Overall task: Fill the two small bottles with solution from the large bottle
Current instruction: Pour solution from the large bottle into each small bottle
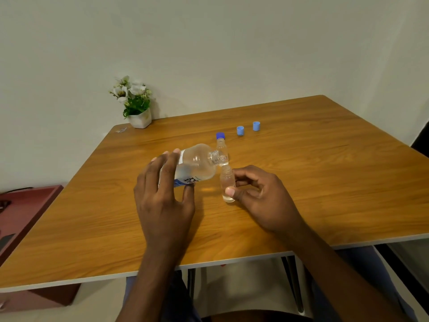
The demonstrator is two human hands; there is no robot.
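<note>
While the left grip (162, 196) holds the large bottle (199, 165) tilted over the open small bottle (226, 180), the right grip (260, 196) pinches that one, nearly empty, on the table (301, 170); a capped bottle (221, 142) stands just behind, two blue caps (240, 130) (256, 126) beyond.

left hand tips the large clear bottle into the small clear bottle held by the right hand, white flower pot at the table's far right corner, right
No: in the head view the white flower pot stands at the far left corner of the table. The rest holds.

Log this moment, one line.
step: pouring | left hand: grips tilted large bottle | right hand: pinches uncapped small bottle at its mouth | other small bottle: capped
</note>
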